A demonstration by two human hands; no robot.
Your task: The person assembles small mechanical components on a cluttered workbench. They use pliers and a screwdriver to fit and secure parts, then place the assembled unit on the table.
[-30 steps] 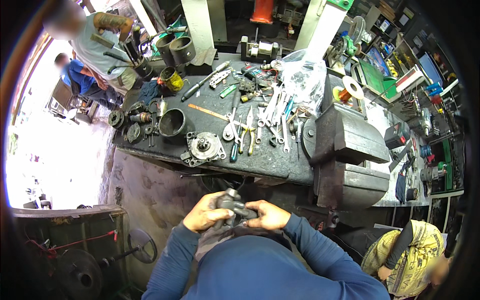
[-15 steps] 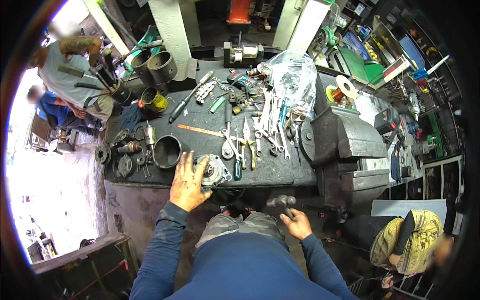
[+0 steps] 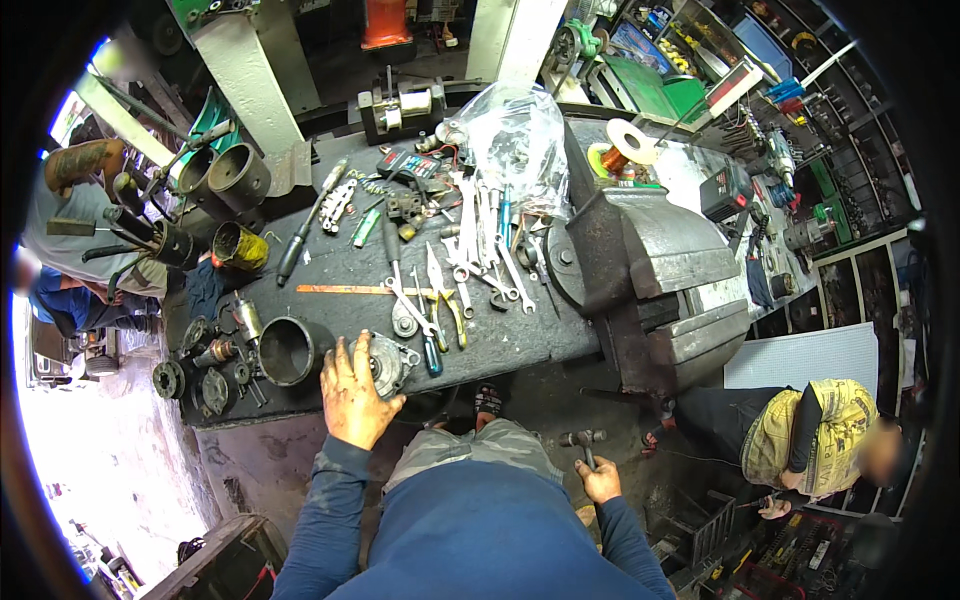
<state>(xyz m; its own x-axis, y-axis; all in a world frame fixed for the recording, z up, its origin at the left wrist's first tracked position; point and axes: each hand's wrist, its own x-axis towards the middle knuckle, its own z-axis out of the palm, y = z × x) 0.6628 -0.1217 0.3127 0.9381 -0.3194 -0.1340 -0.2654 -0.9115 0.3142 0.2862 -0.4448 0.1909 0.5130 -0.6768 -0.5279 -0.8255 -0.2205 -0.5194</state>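
My left hand (image 3: 357,398) lies at the bench's near edge with its grease-marked fingers stretched out. It rests against the left side of a round cast-metal housing (image 3: 388,364); whether the fingertips press on the part is hard to tell. Just left of those fingers stands a dark open metal cylinder (image 3: 290,352). Down beside my body, off the bench, my right hand (image 3: 600,482) is closed around the handle of a hammer (image 3: 582,438), its head upward.
Wrenches (image 3: 515,275), pliers (image 3: 436,275) and a screwdriver (image 3: 431,355) lie on the dark bench (image 3: 490,360). A large vise (image 3: 660,270) stands at right. Motor parts (image 3: 215,390) are at left. A person in a yellow vest (image 3: 820,440) crouches at right; others are at far left.
The view has turned, so the bench appears shifted left. My left hand has slid from over the housing toward its left side. The hammer stays in my right hand, held low.
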